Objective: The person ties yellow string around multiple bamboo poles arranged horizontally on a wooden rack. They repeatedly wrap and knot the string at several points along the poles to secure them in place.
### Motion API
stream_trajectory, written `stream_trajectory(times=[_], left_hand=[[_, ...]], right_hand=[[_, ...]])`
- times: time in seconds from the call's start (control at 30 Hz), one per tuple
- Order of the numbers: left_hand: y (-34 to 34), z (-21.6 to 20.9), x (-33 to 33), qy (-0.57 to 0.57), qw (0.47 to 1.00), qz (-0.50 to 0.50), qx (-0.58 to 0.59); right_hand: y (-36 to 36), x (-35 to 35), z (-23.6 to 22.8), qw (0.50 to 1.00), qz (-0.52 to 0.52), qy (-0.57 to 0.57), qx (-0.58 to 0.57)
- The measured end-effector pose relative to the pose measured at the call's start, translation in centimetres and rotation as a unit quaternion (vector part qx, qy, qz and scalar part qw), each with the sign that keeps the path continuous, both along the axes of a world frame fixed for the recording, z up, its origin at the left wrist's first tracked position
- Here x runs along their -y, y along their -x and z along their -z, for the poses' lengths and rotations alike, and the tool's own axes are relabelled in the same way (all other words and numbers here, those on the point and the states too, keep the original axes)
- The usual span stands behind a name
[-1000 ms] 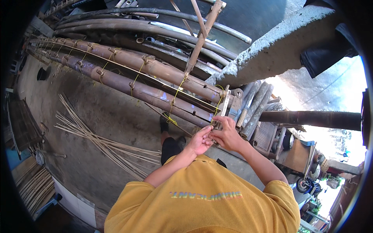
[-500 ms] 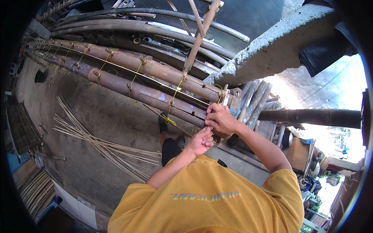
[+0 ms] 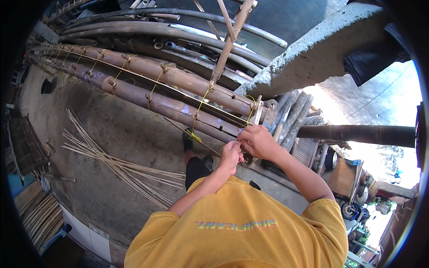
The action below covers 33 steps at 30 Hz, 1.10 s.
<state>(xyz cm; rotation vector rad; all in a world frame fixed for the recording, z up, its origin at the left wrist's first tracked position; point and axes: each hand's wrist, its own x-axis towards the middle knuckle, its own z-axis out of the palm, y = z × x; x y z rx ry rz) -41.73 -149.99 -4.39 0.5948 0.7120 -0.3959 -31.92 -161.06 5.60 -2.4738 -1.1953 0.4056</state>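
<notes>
Your bare left hand has turned and edged up since the earlier frame, just beside your bare right hand; both curl inward, though I cannot tell how tightly or on what. They're at the right end of the long brown bamboo pole, bound with thin yellow cord.

Daylight totally blows out the ground on the right, while the floor at left sits kinda dim and the fisheye warps everything near its black edges.
</notes>
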Motion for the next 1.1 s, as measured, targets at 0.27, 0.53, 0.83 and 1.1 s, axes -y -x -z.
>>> stream_trajectory(times=[0.27,0.53,0.83,1.1], left_hand=[[-0.3,-0.4,1.1,-0.125,0.992,0.005,0.036],[0.7,1.5,2.1,-0.252,0.959,-0.036,0.122],[1.2,1.6,1.8,-0.360,0.909,-0.044,0.205],[1.0,1.1,1.5,-0.377,0.905,-0.040,0.190]], right_hand=[[0.9,0.5,1.3,0.990,-0.062,0.043,0.116],[-0.1,-0.5,1.2,0.986,-0.084,0.107,0.098],[-2.6,-2.3,0.4,0.973,-0.141,0.182,0.018],[-2.1,-1.9,1.2,0.971,-0.189,0.129,0.075]])
